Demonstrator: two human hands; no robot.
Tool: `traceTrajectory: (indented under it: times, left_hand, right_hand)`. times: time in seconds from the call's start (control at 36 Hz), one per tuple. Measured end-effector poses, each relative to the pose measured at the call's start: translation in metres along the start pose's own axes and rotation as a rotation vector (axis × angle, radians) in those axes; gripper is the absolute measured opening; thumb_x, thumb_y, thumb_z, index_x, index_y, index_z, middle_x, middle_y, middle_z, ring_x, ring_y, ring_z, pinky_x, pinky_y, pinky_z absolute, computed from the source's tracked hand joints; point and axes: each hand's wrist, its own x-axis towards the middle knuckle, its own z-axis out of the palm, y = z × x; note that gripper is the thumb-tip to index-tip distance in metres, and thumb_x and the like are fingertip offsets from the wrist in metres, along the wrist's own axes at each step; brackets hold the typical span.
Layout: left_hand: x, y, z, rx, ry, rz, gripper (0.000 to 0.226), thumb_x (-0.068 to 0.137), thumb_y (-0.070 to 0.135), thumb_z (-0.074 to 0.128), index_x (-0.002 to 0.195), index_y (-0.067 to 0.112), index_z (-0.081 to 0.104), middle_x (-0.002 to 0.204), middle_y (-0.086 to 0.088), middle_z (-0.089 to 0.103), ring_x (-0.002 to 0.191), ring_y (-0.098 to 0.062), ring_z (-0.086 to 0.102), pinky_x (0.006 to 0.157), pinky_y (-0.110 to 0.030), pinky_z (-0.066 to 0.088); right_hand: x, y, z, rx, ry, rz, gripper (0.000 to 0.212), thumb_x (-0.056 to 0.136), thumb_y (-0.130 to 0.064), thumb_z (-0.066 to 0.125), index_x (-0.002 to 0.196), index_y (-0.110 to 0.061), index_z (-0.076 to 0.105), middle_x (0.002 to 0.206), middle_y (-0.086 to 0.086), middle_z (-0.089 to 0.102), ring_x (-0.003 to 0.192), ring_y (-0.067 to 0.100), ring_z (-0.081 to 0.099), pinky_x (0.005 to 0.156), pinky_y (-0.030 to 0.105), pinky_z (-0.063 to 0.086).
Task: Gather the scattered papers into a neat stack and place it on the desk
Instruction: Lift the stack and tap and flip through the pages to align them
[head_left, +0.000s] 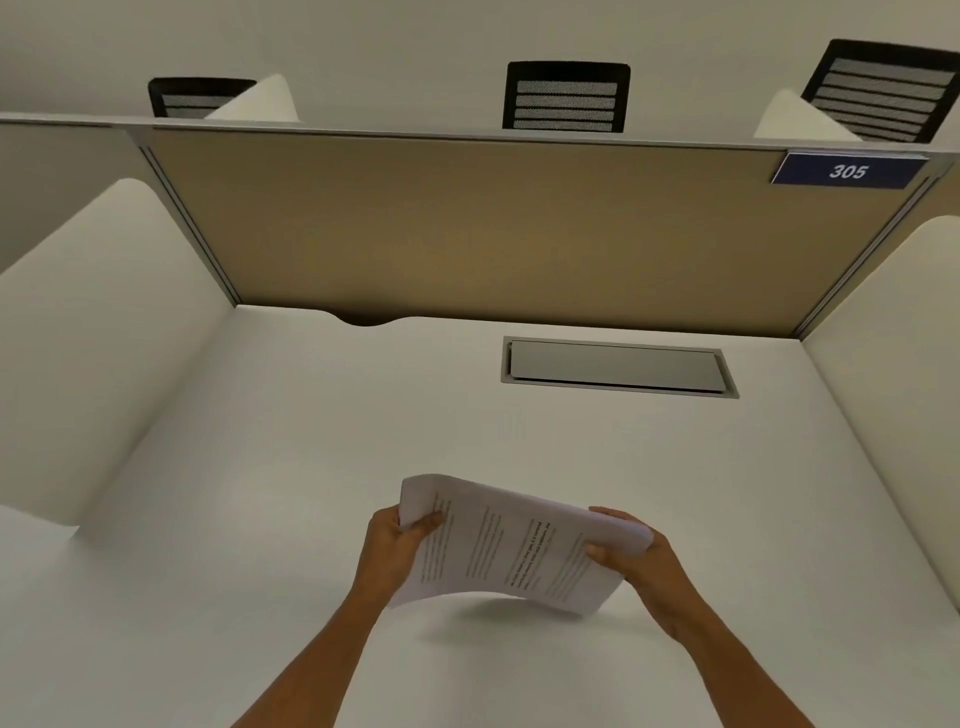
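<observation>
A sheaf of white printed paper sheets (514, 545) is held in the air just above the pale white tabletop (260, 467), its shadow falling on the surface beneath, on the near side of the grey rectangular metal cable hatch (618, 366) set into the tabletop. The left hand (397, 545) grips the sheaf's left edge, fingers (428, 521) curled over it, and the right hand (631, 551) pinches the right edge, so the sheets bow upward between them. Beyond the hatch stands a tan fabric partition panel (467, 223) bearing a blue plate numbered 305 (849, 170).
</observation>
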Motion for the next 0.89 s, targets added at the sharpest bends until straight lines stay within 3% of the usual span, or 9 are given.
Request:
traceTrajectory:
  times: [0.08, 0.17, 0.31, 0.39, 0.47, 0.58, 0.72, 0.81, 0.89]
  left_hand:
    - [0.002, -0.003, -0.002, -0.004, -0.029, -0.022, 0.007, 0.082, 0.031, 0.077, 0.086, 0.027, 0.073, 0.077, 0.008, 0.078, 0.064, -0.016, 0.074, 0.056, -0.027, 0.057]
    - [0.0, -0.001, -0.002, -0.006, -0.057, -0.026, 0.012, 0.08, 0.029, 0.079, 0.09, 0.029, 0.071, 0.081, 0.01, 0.078, 0.068, -0.015, 0.076, 0.054, -0.023, 0.057]
    - [-0.003, 0.001, 0.001, -0.083, 0.052, -0.021, 0.011, 0.079, 0.026, 0.08, 0.083, 0.031, 0.072, 0.076, 0.015, 0.077, 0.063, -0.012, 0.074, 0.051, -0.02, 0.054]
    - [-0.004, 0.001, 0.004, -0.125, 0.096, -0.037, 0.013, 0.07, 0.036, 0.078, 0.079, 0.029, 0.072, 0.073, 0.014, 0.076, 0.062, -0.01, 0.071, 0.053, -0.021, 0.052]
    - [-0.006, -0.003, 0.006, -0.153, 0.105, -0.045, 0.01, 0.072, 0.033, 0.081, 0.078, 0.032, 0.074, 0.075, 0.012, 0.077, 0.063, -0.012, 0.073, 0.051, -0.019, 0.053]
    - [-0.007, -0.007, 0.004, -0.175, 0.114, -0.052, 0.014, 0.077, 0.023, 0.082, 0.081, 0.033, 0.073, 0.076, 0.015, 0.077, 0.066, -0.008, 0.074, 0.047, -0.015, 0.053]
    - [-0.005, -0.013, 0.003, -0.224, 0.144, -0.068, 0.019, 0.069, 0.022, 0.089, 0.08, 0.03, 0.075, 0.078, 0.006, 0.077, 0.07, -0.011, 0.074, 0.055, -0.021, 0.058]
    - [-0.007, -0.019, 0.005, -0.186, 0.09, -0.043, 0.024, 0.071, 0.018, 0.087, 0.079, 0.038, 0.076, 0.08, 0.01, 0.078, 0.072, -0.009, 0.074, 0.06, -0.024, 0.06]
    - [-0.009, -0.029, 0.006, -0.167, 0.089, -0.06, 0.026, 0.071, 0.018, 0.087, 0.086, 0.034, 0.072, 0.083, 0.006, 0.078, 0.079, -0.012, 0.074, 0.065, -0.03, 0.062]
  right_hand:
    - [0.0, 0.002, 0.006, 0.031, 0.179, -0.009, 0.039, 0.067, -0.023, 0.09, 0.102, -0.013, 0.077, 0.096, 0.009, 0.08, 0.09, 0.03, 0.076, 0.069, 0.034, 0.06]
    - [-0.002, 0.003, 0.014, 0.054, 0.262, -0.045, 0.023, 0.074, -0.019, 0.086, 0.094, -0.011, 0.078, 0.086, 0.009, 0.079, 0.081, 0.032, 0.076, 0.06, 0.028, 0.06]
    - [-0.011, 0.007, 0.024, 0.089, 0.194, -0.05, 0.041, 0.068, -0.029, 0.09, 0.106, -0.02, 0.077, 0.097, 0.003, 0.08, 0.087, 0.02, 0.077, 0.063, 0.024, 0.06]
    - [-0.015, 0.013, 0.028, 0.034, 0.101, -0.014, 0.031, 0.076, -0.027, 0.084, 0.106, -0.027, 0.079, 0.101, 0.003, 0.08, 0.095, 0.021, 0.076, 0.067, 0.023, 0.058]
    - [-0.015, 0.019, 0.036, 0.025, 0.134, -0.009, 0.021, 0.085, -0.019, 0.077, 0.102, -0.03, 0.08, 0.099, 0.002, 0.08, 0.094, 0.019, 0.076, 0.073, 0.025, 0.057]
    - [-0.013, 0.01, 0.041, 0.011, 0.198, -0.057, 0.019, 0.087, -0.018, 0.075, 0.093, -0.035, 0.081, 0.09, 0.001, 0.081, 0.083, 0.017, 0.077, 0.061, 0.021, 0.058]
    - [-0.011, -0.001, 0.044, -0.033, 0.203, -0.128, 0.027, 0.088, -0.016, 0.074, 0.091, -0.043, 0.08, 0.085, -0.005, 0.08, 0.077, 0.008, 0.076, 0.061, 0.015, 0.056]
    - [-0.008, 0.002, 0.043, -0.031, 0.215, -0.099, 0.028, 0.087, -0.019, 0.075, 0.087, -0.046, 0.079, 0.084, -0.007, 0.08, 0.076, 0.009, 0.075, 0.058, 0.015, 0.056]
    - [-0.007, 0.007, 0.042, -0.051, 0.189, -0.073, 0.027, 0.087, -0.016, 0.076, 0.089, -0.043, 0.08, 0.087, -0.005, 0.08, 0.079, 0.011, 0.074, 0.06, 0.018, 0.057]
